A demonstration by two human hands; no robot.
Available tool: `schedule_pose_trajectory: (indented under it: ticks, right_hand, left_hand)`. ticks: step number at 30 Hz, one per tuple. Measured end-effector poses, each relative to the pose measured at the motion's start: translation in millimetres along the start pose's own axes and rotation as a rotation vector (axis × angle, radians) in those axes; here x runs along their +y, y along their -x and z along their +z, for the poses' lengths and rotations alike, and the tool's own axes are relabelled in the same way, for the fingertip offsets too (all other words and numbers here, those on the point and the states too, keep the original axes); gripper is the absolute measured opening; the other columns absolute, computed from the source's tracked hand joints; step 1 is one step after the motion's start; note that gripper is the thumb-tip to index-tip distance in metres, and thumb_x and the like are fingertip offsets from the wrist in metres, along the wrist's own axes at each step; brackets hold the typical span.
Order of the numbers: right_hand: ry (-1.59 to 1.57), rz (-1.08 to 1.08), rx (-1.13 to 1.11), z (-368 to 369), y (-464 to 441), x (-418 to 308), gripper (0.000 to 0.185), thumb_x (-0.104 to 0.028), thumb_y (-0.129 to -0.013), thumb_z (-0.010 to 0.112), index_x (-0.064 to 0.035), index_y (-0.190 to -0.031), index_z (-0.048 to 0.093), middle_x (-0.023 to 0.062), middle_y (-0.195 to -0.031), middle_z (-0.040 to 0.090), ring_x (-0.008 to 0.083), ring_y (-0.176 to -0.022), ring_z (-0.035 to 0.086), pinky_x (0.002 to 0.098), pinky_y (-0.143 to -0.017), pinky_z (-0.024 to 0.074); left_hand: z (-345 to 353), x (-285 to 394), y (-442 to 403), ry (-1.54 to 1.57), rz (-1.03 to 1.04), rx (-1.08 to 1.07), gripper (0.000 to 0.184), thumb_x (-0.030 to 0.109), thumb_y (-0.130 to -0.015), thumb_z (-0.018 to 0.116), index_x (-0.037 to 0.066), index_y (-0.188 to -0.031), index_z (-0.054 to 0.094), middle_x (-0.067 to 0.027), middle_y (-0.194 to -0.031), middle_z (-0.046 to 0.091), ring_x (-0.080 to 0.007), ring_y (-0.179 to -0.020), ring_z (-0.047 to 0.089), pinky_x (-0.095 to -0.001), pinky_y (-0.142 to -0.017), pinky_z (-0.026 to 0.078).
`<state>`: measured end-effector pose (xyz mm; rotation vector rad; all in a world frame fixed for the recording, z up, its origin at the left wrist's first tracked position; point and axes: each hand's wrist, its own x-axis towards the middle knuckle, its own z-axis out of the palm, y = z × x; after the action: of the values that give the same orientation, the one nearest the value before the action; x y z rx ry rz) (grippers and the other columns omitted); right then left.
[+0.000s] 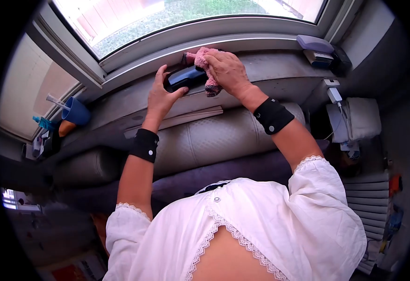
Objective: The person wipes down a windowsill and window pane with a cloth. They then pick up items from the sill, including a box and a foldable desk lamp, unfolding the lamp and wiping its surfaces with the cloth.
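A dark, glossy, bottle-like cylinder [189, 78] lies on its side over the window sill. My left hand [162, 96] holds its left end, with the thumb along the near side and the fingers curved behind. A fluffy pink cloth [205, 58] with a dark checked edge is bunched in my right hand [230, 72]. That hand presses the cloth against the cylinder's right end, which the cloth and fingers hide. What exact kind of container the cylinder is, I cannot tell.
Below the sill [272, 68] runs a quilted grey sofa back [219, 131], with a thin wooden strip [193, 117] behind it. A blue cup [76, 111] stands at the left. At the right are a lilac box [315, 44] and a plugged-in white charger [334, 95].
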<state>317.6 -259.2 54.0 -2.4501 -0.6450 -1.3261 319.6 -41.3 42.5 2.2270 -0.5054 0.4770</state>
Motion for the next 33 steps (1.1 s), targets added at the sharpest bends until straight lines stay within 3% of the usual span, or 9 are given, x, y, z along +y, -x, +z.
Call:
schedule_pose_trajectory:
  ticks: [1, 6, 8, 10, 13, 16, 24, 28, 33]
  right_hand:
    - [0.028, -0.005, 0.023, -7, 4, 9, 0.022, -0.015, -0.077, 0.055, -0.0119, -0.098, 0.059, 0.0048, -0.097, 0.062, 0.0215, -0.094, 0.057, 0.0345, -0.086, 0.0415]
    - [0.208, 0.157, -0.222, -57, 50, 73, 0.008, -0.012, -0.075, 0.054, -0.0095, -0.082, 0.058, 0.0057, -0.086, 0.062, 0.0237, -0.087, 0.057, 0.0378, -0.078, 0.0428]
    - [0.221, 0.032, -0.214, -97, 58, 86, 0.010, -0.012, -0.075, 0.053, -0.0093, -0.083, 0.059, 0.0057, -0.087, 0.062, 0.0245, -0.089, 0.057, 0.0377, -0.078, 0.0428]
    - [0.241, 0.162, -0.318, -124, 66, 98, 0.018, -0.014, -0.077, 0.054, -0.0088, -0.093, 0.060, 0.0090, -0.094, 0.061, 0.0263, -0.094, 0.056, 0.0370, -0.081, 0.0420]
    - [0.106, 0.393, 0.012, -122, 66, 97, 0.028, -0.018, -0.079, 0.053, -0.0075, -0.104, 0.058, 0.0130, -0.102, 0.058, 0.0282, -0.098, 0.055, 0.0364, -0.084, 0.0404]
    - [0.151, 0.088, -0.257, -92, 64, 50, 0.033, -0.021, -0.081, 0.052, -0.0055, -0.110, 0.055, 0.0145, -0.108, 0.056, 0.0296, -0.101, 0.053, 0.0373, -0.086, 0.0404]
    - [-0.106, 0.134, -0.466, -44, 31, 83, 0.032, -0.014, -0.085, 0.046, -0.0079, -0.115, 0.054, 0.0118, -0.116, 0.056, 0.0283, -0.111, 0.050, 0.0386, -0.094, 0.0383]
    - [0.065, 0.356, -0.376, -77, 63, 153, 0.031, -0.012, -0.084, 0.045, -0.0073, -0.113, 0.056, 0.0116, -0.115, 0.056, 0.0286, -0.109, 0.052, 0.0359, -0.093, 0.0406]
    - [0.412, 0.407, -0.169, -101, 109, 198, 0.029, -0.012, -0.080, 0.047, -0.0101, -0.106, 0.060, 0.0084, -0.106, 0.059, 0.0283, -0.102, 0.053, 0.0399, -0.085, 0.0420]
  left_hand:
    - [-1, 0, -1, 0.003, -0.010, -0.031, 0.077, 0.034, -0.062, 0.078, 0.011, -0.126, 0.043, -0.0137, -0.111, 0.058, -0.0294, -0.102, 0.057, -0.0358, -0.085, 0.045]
    - [-3, 6, 0, -0.078, 0.018, -0.062, 0.065, 0.032, -0.065, 0.076, 0.009, -0.120, 0.051, -0.0139, -0.110, 0.058, -0.0274, -0.101, 0.056, -0.0340, -0.086, 0.044]
    - [-2, 3, -1, -0.094, 0.041, -0.033, 0.063, 0.030, -0.066, 0.076, 0.010, -0.121, 0.051, -0.0138, -0.108, 0.060, -0.0256, -0.099, 0.057, -0.0323, -0.085, 0.044]
    - [-3, 5, 0, -0.115, 0.050, -0.024, 0.063, 0.031, -0.066, 0.075, 0.010, -0.121, 0.051, -0.0135, -0.109, 0.059, -0.0264, -0.100, 0.057, -0.0330, -0.085, 0.044]
    - [-4, 11, 0, -0.111, 0.049, -0.013, 0.062, 0.031, -0.067, 0.075, 0.011, -0.121, 0.051, -0.0132, -0.111, 0.058, -0.0274, -0.101, 0.056, -0.0339, -0.086, 0.043]
    - [-3, 10, 2, -0.125, 0.041, -0.011, 0.061, 0.030, -0.067, 0.074, 0.011, -0.120, 0.050, -0.0130, -0.112, 0.058, -0.0278, -0.102, 0.055, -0.0342, -0.086, 0.043]
    - [-2, 7, -1, -0.126, 0.050, -0.006, 0.060, 0.029, -0.068, 0.074, 0.007, -0.117, 0.049, -0.0148, -0.111, 0.055, -0.0305, -0.103, 0.053, -0.0369, -0.088, 0.042]
    - [-19, -4, 3, -0.116, 0.052, -0.065, 0.059, 0.028, -0.069, 0.074, 0.006, -0.118, 0.048, -0.0150, -0.112, 0.054, -0.0305, -0.104, 0.052, -0.0358, -0.089, 0.041]
    - [-86, -60, 11, -0.170, 0.001, -0.091, 0.058, 0.024, -0.071, 0.073, 0.008, -0.120, 0.048, -0.0134, -0.112, 0.053, -0.0272, -0.106, 0.052, -0.0321, -0.091, 0.039]
